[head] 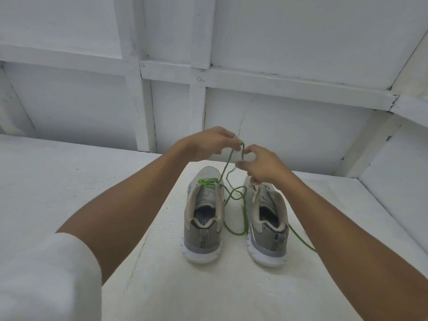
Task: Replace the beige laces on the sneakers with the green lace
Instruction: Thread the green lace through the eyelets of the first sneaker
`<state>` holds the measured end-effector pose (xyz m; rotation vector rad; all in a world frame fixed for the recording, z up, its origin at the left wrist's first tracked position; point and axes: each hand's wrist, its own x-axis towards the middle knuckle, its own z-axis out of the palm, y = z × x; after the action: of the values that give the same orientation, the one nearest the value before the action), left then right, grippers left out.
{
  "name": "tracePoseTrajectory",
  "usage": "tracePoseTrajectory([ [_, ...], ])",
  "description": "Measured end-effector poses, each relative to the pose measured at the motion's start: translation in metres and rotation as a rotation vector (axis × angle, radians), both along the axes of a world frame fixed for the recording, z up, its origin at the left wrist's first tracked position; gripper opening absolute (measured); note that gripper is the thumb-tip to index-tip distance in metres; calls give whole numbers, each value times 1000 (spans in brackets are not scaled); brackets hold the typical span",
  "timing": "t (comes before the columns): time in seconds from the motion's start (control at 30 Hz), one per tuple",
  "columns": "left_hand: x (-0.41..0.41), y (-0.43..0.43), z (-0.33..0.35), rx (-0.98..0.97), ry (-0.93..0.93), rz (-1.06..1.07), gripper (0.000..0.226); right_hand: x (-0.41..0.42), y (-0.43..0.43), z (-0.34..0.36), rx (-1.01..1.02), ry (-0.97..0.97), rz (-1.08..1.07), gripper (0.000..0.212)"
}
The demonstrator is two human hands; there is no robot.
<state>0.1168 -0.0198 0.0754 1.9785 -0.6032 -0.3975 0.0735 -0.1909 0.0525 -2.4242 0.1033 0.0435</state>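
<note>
Two grey-and-beige sneakers stand side by side, heels toward me, on a white surface [162, 286]. The left sneaker [203, 216] has green lace threaded across its top eyelets. The right sneaker [268, 223] shows a bit of beige lace by its tongue. A green lace [234, 193] rises from the left sneaker to my hands and loops down between the shoes, with a tail trailing right. My left hand [208, 144] and my right hand [261, 163] meet above the toes, both pinching the green lace.
A white panelled wall [208, 77] with wooden battens stands right behind the shoes. A white side panel [393, 170] closes in the right. My white sleeve [46, 279] fills the lower left corner.
</note>
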Motion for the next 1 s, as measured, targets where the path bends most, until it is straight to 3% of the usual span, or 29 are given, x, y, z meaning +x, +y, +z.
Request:
tracePoseTrajectory([
  [0.13, -13, 5, 13, -68, -11, -56, 22, 13, -5, -5, 17, 35, -16, 22],
  [0.23, -17, 11, 9, 3, -56, -85, 9, 19, -12, -2, 277, 119, -68, 22],
  [0.3, -22, 13, 8, 4, -80, -47, 6, 18, -12, 2, 428, 259, -77, 32],
  [0.4, -30, 12, 9, -32, -134, 13, 14, 14, -6, 0, 455, 448, -26, 50],
  [0.5, -38, 11, 10, 2, -176, -38, 16, 17, -6, -7, 680, 477, 3, 39],
  [0.7, -57, 8, -7, 189, -147, -148, 20, 33, -14, 6, 1145, 329, -37, 15],
  [0.8, -51, 17, -12, 317, -190, -159, 32, 33, -16, 23, 1045, 288, -40, 4],
  [0.93, -20, 31, -10, 99, -226, 206, 53, 23, -12, 38, 743, 221, 83, 3],
  [1.0, -15, 30, -11, 16, -123, 146, 60, 18, -6, 47, 728, 191, 182, 4],
])
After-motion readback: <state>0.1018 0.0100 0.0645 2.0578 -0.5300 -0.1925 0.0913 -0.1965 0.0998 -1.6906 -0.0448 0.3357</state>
